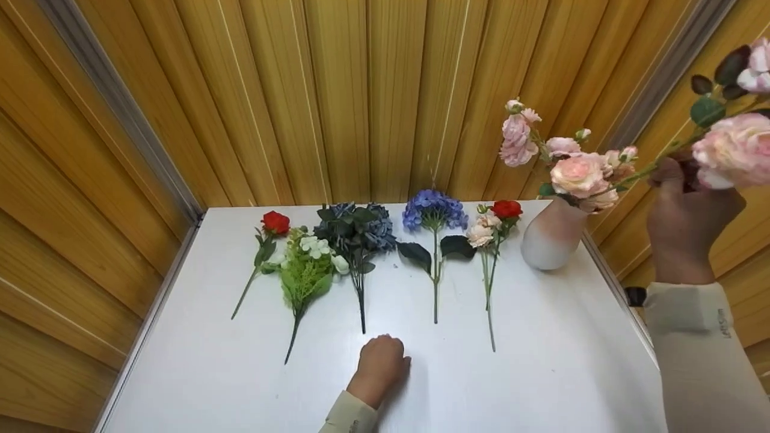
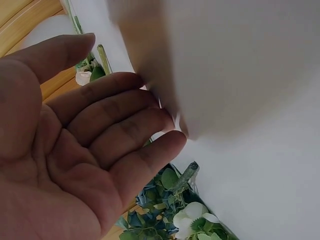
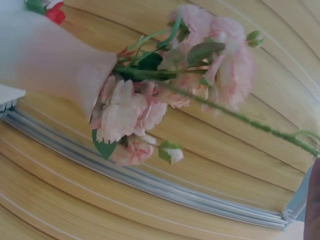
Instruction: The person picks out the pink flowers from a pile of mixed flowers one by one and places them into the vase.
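Observation:
At the right, my right hand (image 1: 692, 225) grips the stem of a pink rose spray (image 1: 734, 150), raised above the table's right edge. In the right wrist view its green stem (image 3: 245, 118) runs to the mouth of a pink-and-white vase (image 3: 55, 65); whether its tip is inside is hidden among the blooms. Other pink roses (image 1: 580, 174) stand in this vase. My left hand (image 1: 380, 368) rests on the white table (image 1: 481, 391), fingers loosely curled and holding nothing, as the left wrist view shows.
Across the table lie a red rose (image 1: 276, 222), a green-and-white spray (image 1: 307, 270), a dark blue bunch (image 1: 358, 231), a blue hydrangea (image 1: 434, 213) and a red-and-cream bunch (image 1: 488, 231). Wood-look panels (image 1: 343, 102) stand behind and at both sides.

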Tool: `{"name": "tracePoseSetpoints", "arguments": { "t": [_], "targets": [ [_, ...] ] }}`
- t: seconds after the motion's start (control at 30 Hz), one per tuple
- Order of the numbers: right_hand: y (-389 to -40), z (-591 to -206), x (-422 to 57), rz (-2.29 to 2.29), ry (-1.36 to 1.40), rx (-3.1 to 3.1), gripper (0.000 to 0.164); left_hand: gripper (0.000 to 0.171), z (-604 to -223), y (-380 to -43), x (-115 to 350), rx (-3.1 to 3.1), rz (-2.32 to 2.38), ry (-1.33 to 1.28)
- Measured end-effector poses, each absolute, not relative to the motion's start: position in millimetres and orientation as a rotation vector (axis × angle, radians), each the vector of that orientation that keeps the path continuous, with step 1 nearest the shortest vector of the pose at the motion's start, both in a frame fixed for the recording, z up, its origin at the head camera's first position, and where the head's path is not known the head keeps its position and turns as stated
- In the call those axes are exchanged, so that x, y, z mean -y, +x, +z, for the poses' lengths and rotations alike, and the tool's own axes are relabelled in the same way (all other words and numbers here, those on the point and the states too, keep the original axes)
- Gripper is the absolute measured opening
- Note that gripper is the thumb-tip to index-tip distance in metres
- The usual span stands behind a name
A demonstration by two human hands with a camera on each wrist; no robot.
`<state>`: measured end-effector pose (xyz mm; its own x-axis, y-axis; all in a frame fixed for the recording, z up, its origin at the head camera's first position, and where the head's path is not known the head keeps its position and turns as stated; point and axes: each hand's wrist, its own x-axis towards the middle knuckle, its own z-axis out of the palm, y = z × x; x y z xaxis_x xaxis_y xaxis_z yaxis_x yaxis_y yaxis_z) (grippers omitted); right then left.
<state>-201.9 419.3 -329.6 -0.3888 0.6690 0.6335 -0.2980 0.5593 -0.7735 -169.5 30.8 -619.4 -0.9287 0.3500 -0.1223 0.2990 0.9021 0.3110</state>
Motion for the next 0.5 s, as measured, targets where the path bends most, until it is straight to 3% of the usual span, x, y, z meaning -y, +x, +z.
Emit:
{"name": "tracePoseSetpoints", "arguments": {
  "t": [0.13, 0.37, 0.5],
  "targets": [
    [-213, -344, -430, 1.080, -0.355, 1.757, 0.020, 0.029, -618, -173, -34, -2.905, 0.423, 0.494],
    [-220, -383, -449, 0.948, -0.539, 2.155, 0.053, 0.027, -621, -170, -37, -2.901, 0.440, 0.518],
    [-226, -391, -457, 0.930, -0.595, 2.241, 0.060, 0.027, -622, -168, -39, -2.888, 0.454, 0.515]
  ]
}}
